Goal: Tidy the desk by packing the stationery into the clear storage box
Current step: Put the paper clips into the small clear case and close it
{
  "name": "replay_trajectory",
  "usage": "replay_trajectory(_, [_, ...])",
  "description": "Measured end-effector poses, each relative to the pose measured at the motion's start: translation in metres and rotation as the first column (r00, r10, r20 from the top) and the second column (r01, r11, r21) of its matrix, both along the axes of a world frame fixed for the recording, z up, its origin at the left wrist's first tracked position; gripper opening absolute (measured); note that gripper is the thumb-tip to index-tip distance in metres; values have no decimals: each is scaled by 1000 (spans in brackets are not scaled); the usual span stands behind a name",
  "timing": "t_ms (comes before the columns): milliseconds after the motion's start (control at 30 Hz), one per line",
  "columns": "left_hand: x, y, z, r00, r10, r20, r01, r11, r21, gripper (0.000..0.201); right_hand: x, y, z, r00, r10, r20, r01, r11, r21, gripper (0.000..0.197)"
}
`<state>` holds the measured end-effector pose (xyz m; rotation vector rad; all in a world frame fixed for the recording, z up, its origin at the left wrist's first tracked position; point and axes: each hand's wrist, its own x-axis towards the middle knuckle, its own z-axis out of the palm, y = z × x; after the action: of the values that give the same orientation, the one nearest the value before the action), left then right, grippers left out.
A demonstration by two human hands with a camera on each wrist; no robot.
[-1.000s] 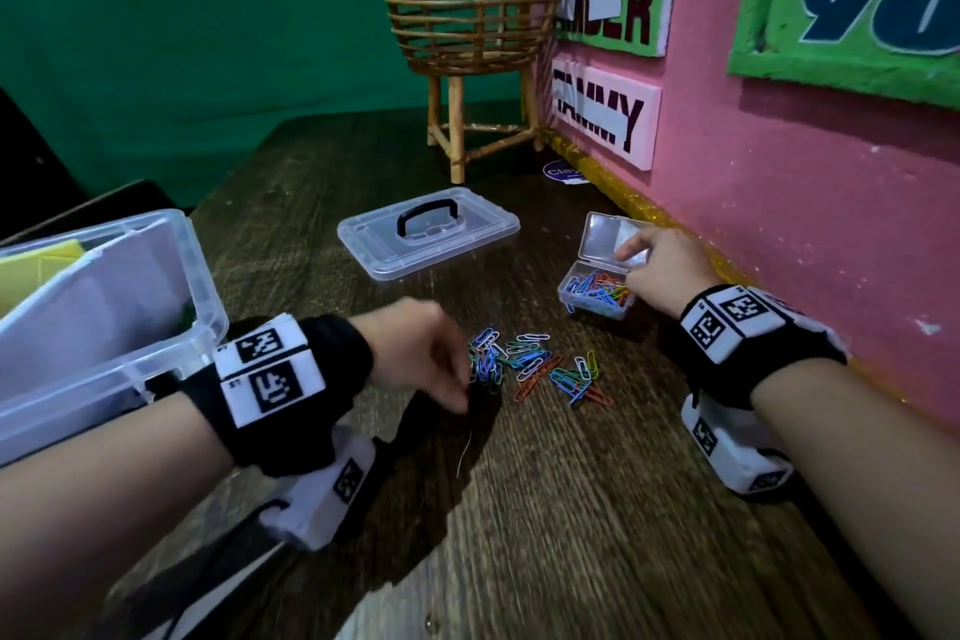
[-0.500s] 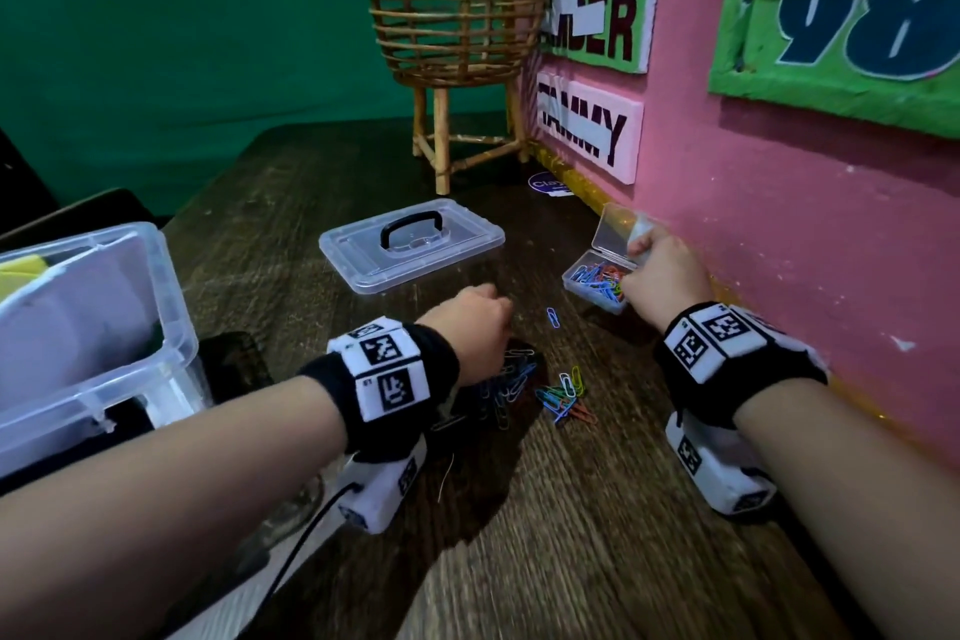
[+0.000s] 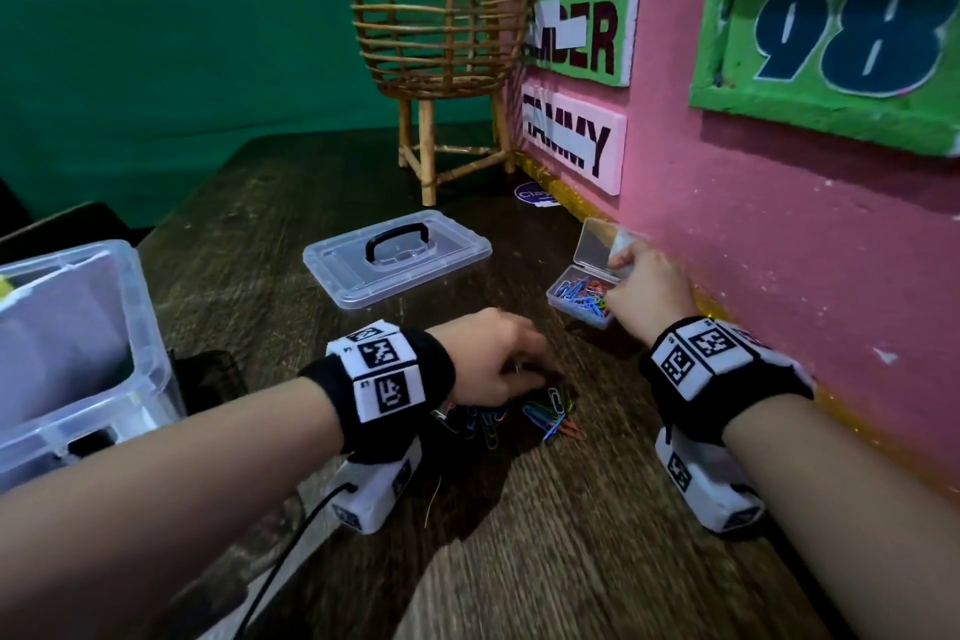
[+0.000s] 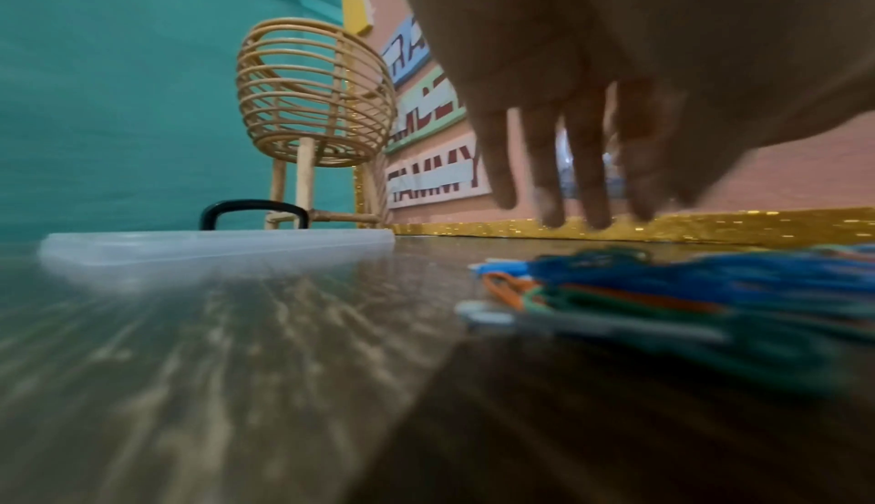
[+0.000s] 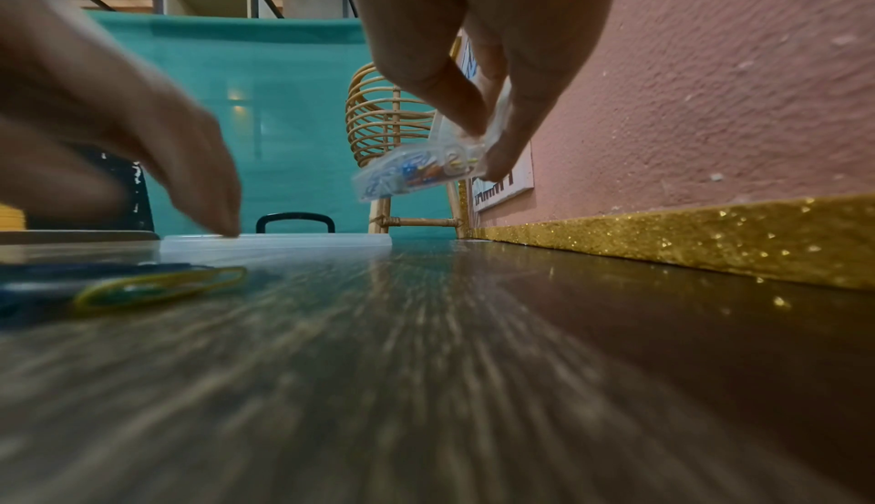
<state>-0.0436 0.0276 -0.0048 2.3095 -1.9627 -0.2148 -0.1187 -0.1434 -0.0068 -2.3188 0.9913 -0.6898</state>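
Observation:
A heap of coloured paper clips [image 3: 550,413] lies on the dark wooden desk [image 3: 545,561]. My left hand [image 3: 524,374] hovers low over the heap's left side. In the left wrist view its fingers [image 4: 587,190] hang straight down just beyond the clips [image 4: 662,287] and hold nothing that I can see. My right hand [image 3: 615,276] pinches the small clear clip case [image 3: 582,299] by its right end. The case's lid [image 3: 597,244] stands open. In the right wrist view the case [image 5: 421,169] is tilted, off the desk, and partly filled with clips. The clear storage box [image 3: 140,327] stands at the left.
The storage box's lid [image 3: 397,260], with its black handle, lies flat behind the clips. A rattan basket on legs [image 3: 436,31] stands at the back. The pink wall [image 3: 779,250] with a gold strip runs close along the right. A thin cable [image 3: 291,541] trails from my left wrist.
My left hand has come forward over the clips, and the scattered clips now lie in a tighter heap nearer to me. My right hand has kept its hold on the case.

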Motion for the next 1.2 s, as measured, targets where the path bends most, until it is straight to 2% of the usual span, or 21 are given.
replay_trajectory(100, [-18,-1,-1,983,-162,-86,165,986,24,45,-2,2,1,1000,11,11,-11,1000,-2,33])
replay_trajectory(200, [-21,-6,-7,970,-221,-103,233,965,123,43,-4,5,3,1000,19,22,-19,1000,5,32])
replay_trajectory(333, [0,11,-5,986,-114,-124,125,989,85,29,-4,5,3,999,37,6,-37,999,22,35])
replay_trajectory(400, [7,21,-2,991,-72,-109,77,996,41,32,-3,4,3,999,41,0,-41,999,28,35])
replay_trajectory(467, [10,26,-1,994,47,-95,-39,995,90,57,-3,4,2,998,56,-14,-56,998,25,35])
replay_trajectory(533, [12,28,-2,981,173,-88,-146,956,253,85,-4,4,2,996,75,-50,-74,997,13,34])
replay_trajectory(600, [13,28,-2,961,248,-120,-188,908,375,91,-4,5,2,992,84,-90,-83,996,19,33])
replay_trajectory(667, [15,29,-2,955,250,-156,-180,914,363,81,-5,5,0,989,98,-110,-94,995,38,33])
replay_trajectory(767, [20,33,-1,969,198,-149,-157,956,246,56,-5,6,0,981,134,-137,-127,990,60,32])
replay_trajectory(867, [25,35,-2,961,217,-171,-195,972,134,37,-5,7,0,966,177,-190,-165,983,76,30])
replay_trajectory(1033, [22,30,-2,938,304,-165,-297,952,67,22,-5,6,-4,931,281,-232,-266,959,96,26])
replay_trajectory(1200, [21,25,-2,933,329,-146,-339,939,-54,15,-2,6,-4,902,359,-240,-338,933,125,42])
